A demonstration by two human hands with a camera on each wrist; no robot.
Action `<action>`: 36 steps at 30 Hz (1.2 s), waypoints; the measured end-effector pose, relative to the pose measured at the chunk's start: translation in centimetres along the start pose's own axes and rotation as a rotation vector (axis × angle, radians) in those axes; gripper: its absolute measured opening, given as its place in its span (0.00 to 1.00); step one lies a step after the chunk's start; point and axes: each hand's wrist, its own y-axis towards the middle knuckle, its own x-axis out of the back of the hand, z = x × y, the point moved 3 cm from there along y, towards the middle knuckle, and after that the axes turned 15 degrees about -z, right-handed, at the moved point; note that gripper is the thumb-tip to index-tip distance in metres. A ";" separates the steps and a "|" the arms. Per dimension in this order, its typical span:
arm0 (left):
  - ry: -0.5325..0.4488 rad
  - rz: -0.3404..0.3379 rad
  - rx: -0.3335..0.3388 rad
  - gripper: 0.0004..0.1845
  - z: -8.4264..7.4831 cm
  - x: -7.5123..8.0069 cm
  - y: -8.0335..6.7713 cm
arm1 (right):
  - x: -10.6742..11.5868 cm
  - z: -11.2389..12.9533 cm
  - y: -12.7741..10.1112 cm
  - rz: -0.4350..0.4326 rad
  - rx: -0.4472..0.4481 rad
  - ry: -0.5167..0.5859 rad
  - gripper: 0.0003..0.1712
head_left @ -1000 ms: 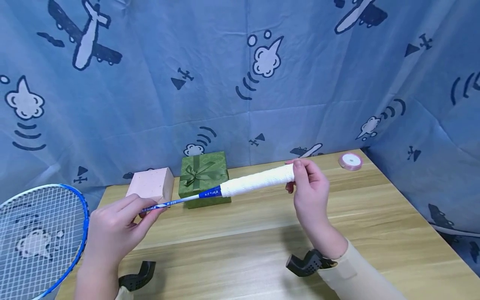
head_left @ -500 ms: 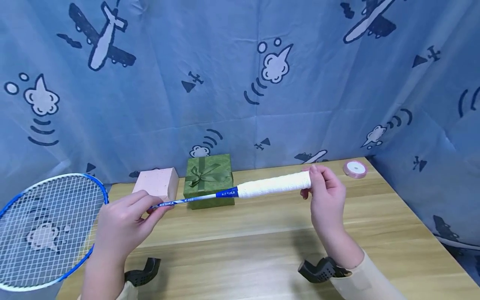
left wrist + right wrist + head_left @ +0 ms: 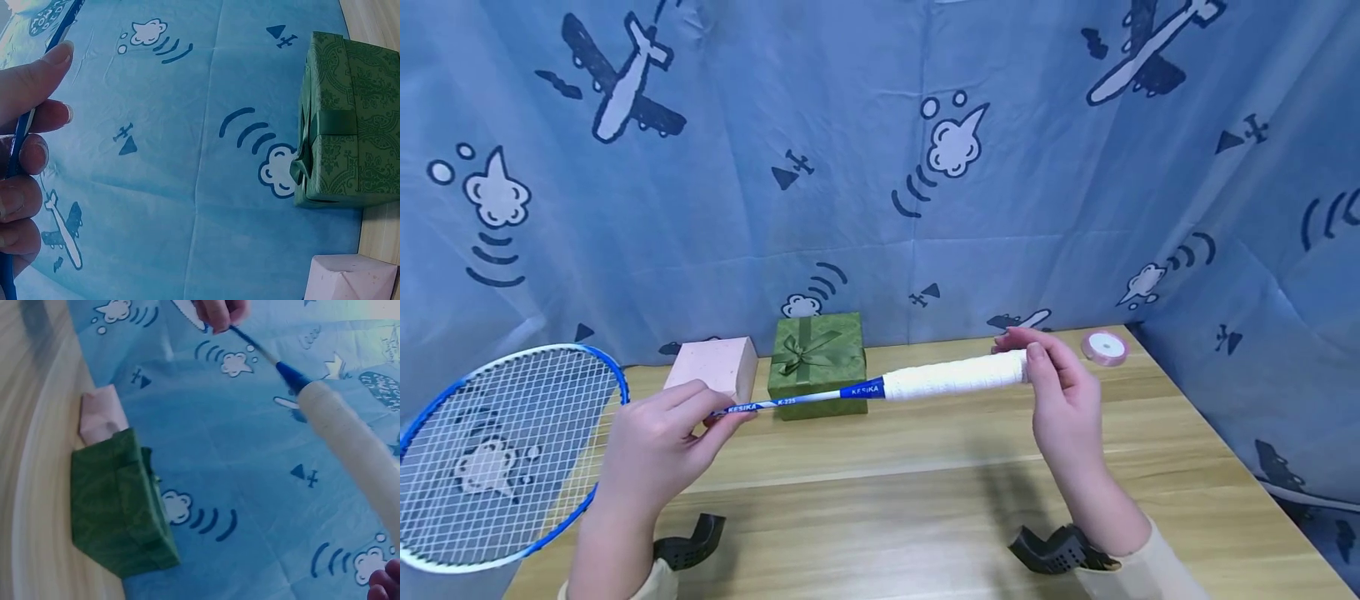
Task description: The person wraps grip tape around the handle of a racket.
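Observation:
A badminton racket with a white-wrapped handle (image 3: pixel 955 377) and a blue and white shaft (image 3: pixel 805 398) is held up level above the table. My left hand (image 3: pixel 658 437) pinches the shaft between thumb and fingers; in the left wrist view its fingers (image 3: pixel 28 203) curl round the blue shaft. The strung head (image 3: pixel 505 458) reaches out to the left. At the handle's butt end is my right hand (image 3: pixel 1067 400), thumb on the near side and fingertips showing above the handle. The right wrist view shows the wrapped handle (image 3: pixel 353 447) and only a few right fingertips (image 3: pixel 384 584).
On the wooden table (image 3: pixel 925 517) a pink box (image 3: pixel 711 367) and a green gift box with a bow (image 3: pixel 820 354) stand at the back. A ribbon spool (image 3: pixel 1105 347) lies at the back right. A blue patterned curtain (image 3: pixel 850 167) hangs behind.
The racket and both hands have shifted right in the head view, partly as the view itself moved. My right fingertips have come from below the handle's end to above it.

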 end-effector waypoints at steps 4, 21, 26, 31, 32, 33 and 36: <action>0.021 -0.015 0.000 0.25 0.0 0.0 0.1 | 0.5 0.6 0.4 0.007 0.027 0.114 0.22; 0.030 -0.016 0.006 0.26 0.1 0.0 -0.2 | 2.2 0.3 0.3 0.135 0.692 -0.240 0.22; 0.018 0.000 0.011 0.26 0.2 -0.2 -0.5 | 2.1 0.2 0.0 0.110 0.931 -0.304 0.32; 0.010 0.061 0.037 0.24 0.2 -0.4 -0.8 | 2.3 -0.3 -0.3 0.077 1.009 -0.333 0.30; 0.010 0.076 0.046 0.23 0.2 -0.5 -0.8 | 2.4 -0.4 -0.4 0.078 1.011 -0.333 0.29; 0.011 0.090 0.055 0.23 0.2 -0.5 -0.9 | 2.5 -0.5 -0.4 0.079 1.013 -0.331 0.29; 0.035 0.116 0.074 0.24 0.0 -0.5 -0.8 | 2.9 -0.7 -0.4 0.091 1.014 -0.337 0.30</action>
